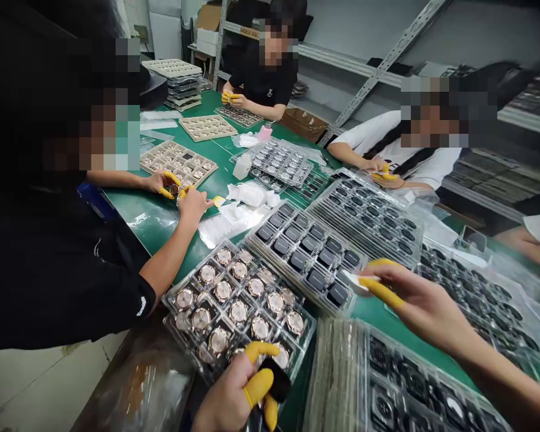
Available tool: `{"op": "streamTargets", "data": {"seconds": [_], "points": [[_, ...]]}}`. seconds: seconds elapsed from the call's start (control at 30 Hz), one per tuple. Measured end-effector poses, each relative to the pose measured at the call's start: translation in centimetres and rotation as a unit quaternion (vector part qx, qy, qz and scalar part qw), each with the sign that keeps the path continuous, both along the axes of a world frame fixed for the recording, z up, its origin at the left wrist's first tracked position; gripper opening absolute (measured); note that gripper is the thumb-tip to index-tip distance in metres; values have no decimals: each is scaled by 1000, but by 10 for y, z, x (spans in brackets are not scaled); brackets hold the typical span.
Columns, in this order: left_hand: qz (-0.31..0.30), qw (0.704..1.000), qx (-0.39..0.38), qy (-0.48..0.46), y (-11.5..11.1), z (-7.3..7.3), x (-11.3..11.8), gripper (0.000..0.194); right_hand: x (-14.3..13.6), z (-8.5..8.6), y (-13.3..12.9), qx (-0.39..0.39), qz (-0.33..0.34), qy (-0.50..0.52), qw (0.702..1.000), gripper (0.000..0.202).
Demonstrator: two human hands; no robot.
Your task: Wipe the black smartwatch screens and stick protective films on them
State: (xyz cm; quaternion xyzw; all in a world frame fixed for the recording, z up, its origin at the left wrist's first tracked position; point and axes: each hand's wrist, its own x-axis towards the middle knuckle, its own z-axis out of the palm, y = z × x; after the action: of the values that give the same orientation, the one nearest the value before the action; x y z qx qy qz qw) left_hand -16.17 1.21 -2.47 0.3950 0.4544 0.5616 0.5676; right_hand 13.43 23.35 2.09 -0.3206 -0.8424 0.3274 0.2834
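Note:
Yellow finger cots cover the fingertips of both my hands. At the bottom centre my left hand grips a glossy black rounded-square watch part, over the near edge of a clear tray of round rose-gold watch cases. To the right, my right hand pinches a small white flat piece; whether it is cloth or plastic I cannot tell. That hand hovers by the near right corner of a stacked tray of black rounded-square watch parts.
A tall stack of clear trays stands front right, with more trays of dark round parts behind. Crumpled white wipes lie mid-table. A co-worker on the left handles a watch; others sit across the green table.

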Motion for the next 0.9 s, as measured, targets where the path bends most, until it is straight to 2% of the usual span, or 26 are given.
{"op": "streamTargets", "data": {"seconds": [0.07,0.1,0.17,0.23,0.3,0.4,0.5,0.63,0.73,0.9], "points": [[-27,999,-34,-17,-41,-4,35,80,34,1,-47,-48,-67,17,996,34],[-28,996,-69,-54,-57,-4,46,83,47,3,-69,-75,-95,30,992,35],[-53,989,-116,-77,-75,2,60,83,64,9,-110,-115,-123,65,984,34],[-54,988,-128,-69,-75,13,66,76,71,14,-147,-119,-110,105,981,29],[-82,988,-116,-59,-63,25,76,69,73,15,-179,-84,-81,148,982,21],[-116,989,-88,-38,-49,38,107,61,74,11,-216,-38,-64,174,982,15],[-154,985,-73,-10,-49,42,145,56,82,5,-242,31,-89,175,980,7],[-186,979,-78,13,-53,37,185,53,108,-5,-263,99,-122,136,978,13],[-194,978,-60,46,-52,34,212,47,131,-16,-269,78,-94,114,986,15],[-141,981,-33,128,-57,29,253,44,161,-39,-266,19,-99,152,983,15]]}}
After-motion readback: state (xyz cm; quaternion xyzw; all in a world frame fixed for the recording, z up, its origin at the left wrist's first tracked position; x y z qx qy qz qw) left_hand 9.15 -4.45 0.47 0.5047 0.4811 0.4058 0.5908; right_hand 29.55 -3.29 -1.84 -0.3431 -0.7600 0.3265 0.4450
